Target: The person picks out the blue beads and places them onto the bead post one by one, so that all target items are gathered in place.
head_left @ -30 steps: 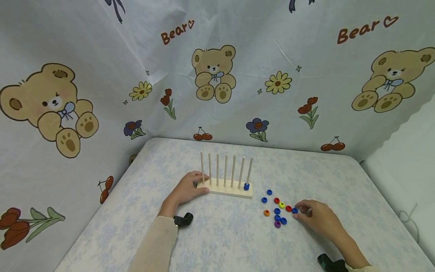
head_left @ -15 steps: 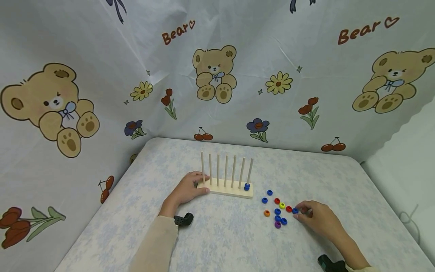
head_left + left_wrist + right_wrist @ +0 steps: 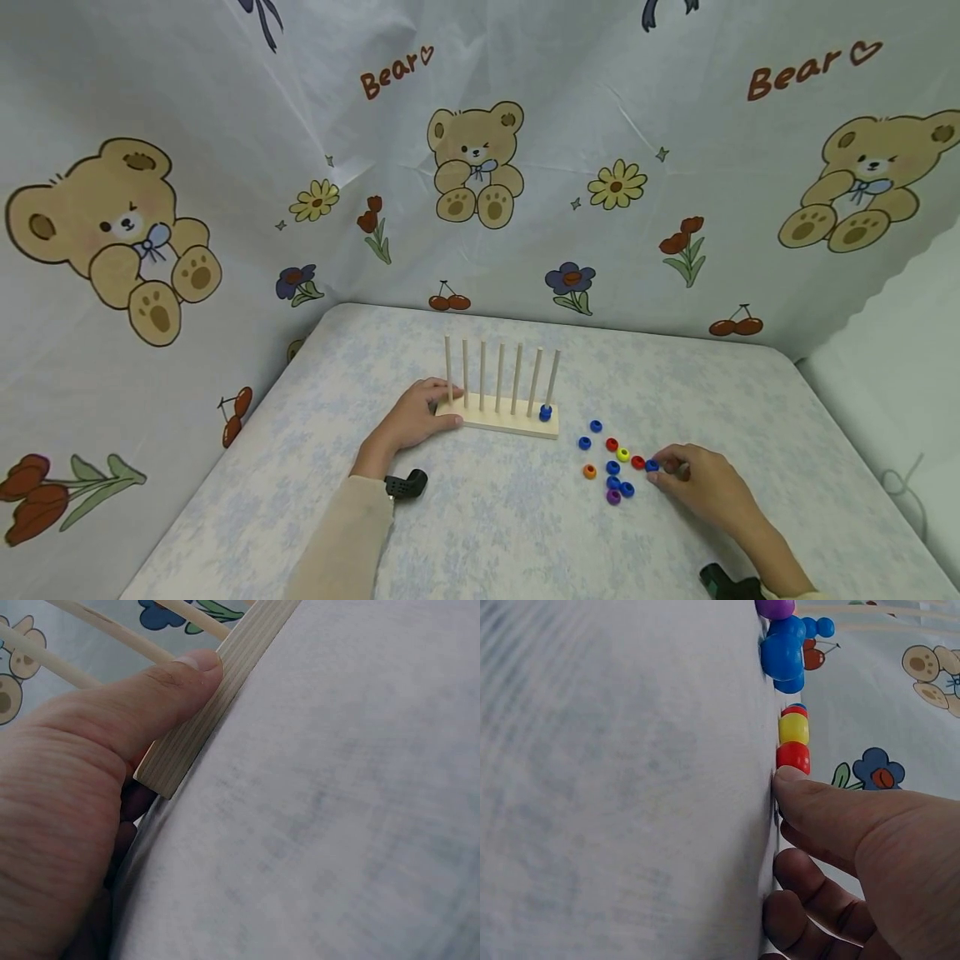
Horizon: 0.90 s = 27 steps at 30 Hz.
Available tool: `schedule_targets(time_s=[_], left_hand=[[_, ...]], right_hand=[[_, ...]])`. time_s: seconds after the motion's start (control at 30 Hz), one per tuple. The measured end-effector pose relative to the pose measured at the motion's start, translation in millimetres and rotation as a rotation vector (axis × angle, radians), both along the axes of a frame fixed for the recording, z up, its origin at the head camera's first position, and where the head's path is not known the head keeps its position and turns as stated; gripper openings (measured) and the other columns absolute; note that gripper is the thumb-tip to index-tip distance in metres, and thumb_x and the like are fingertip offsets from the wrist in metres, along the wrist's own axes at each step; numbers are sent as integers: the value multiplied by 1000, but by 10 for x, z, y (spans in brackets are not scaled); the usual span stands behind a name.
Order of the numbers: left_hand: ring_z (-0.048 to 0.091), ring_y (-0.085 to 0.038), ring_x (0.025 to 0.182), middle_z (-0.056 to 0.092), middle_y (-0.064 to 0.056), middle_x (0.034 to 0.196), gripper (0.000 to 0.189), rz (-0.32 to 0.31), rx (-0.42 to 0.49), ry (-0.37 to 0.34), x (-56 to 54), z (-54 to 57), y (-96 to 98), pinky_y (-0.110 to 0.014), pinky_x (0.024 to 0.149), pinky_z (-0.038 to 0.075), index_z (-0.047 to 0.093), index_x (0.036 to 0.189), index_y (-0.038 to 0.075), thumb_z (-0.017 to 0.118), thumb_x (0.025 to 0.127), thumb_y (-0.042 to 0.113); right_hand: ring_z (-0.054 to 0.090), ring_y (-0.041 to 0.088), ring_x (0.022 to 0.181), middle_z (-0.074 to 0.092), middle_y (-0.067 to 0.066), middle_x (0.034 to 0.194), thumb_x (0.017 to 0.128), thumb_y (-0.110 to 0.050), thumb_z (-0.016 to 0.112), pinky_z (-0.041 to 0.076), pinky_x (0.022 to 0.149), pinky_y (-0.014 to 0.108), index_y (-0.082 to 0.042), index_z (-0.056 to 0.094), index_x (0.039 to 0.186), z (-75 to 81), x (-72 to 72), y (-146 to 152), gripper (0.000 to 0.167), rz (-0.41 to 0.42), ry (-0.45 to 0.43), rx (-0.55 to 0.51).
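Note:
My left hand (image 3: pixel 411 417) grips the left end of a pale wooden peg rack (image 3: pixel 498 422), thumb along the front edge and fingers behind. In the left wrist view the thumb (image 3: pixel 169 694) lies over the rack's base (image 3: pixel 214 705). Several upright pegs stand on it, and blue beads (image 3: pixel 545 413) sit low on the rightmost one. To the right, my right hand (image 3: pixel 701 482) pinches a blue bead (image 3: pixel 652 466) on the table between thumb and index finger. A red bead (image 3: pixel 637 462) lies right beside it. In the right wrist view the thumb (image 3: pixel 817 806) hides the pinched bead.
Loose beads lie between the rack and my right hand: a yellow bead (image 3: pixel 622 454), another red bead (image 3: pixel 612 444), an orange bead (image 3: pixel 589 472), a purple bead (image 3: pixel 613 497) and several blue ones. A bear-print cloth (image 3: pixel 637 250) hangs behind the table (image 3: pixel 495 517).
The whole view has shifted very slightly. Both hands, the rack and the beads keep their places.

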State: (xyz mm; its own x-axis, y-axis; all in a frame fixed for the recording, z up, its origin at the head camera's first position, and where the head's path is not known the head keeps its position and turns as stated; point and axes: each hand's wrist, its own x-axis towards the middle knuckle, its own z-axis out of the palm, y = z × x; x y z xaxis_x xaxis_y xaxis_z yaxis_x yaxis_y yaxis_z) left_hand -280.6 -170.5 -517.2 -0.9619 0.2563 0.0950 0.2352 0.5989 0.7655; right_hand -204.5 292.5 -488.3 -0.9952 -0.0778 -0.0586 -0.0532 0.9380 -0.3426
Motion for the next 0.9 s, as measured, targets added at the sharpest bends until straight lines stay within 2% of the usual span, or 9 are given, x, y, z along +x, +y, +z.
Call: schedule_targets(time_s=[0.37,0.9], left_hand=[[46,-22,136,56,10,138,48,-14,5,5,-10,-14,-9,-52,114,39,67,126,42,81,80,49],[47,-21,136,57,11,136,48,-7,11,-2,11,15,-3,-51,114,39,68,125,41,82,80,47]], right_hand=[[54,13,71,64,-4,81,85,-39,80,44,61,29,-11,74,104,93,20,32,34,32,40,-28],[57,14,73,72,3,90,87,-29,79,44,56,23,-9,74,108,300,-103,-111,30,54,205,-111]])
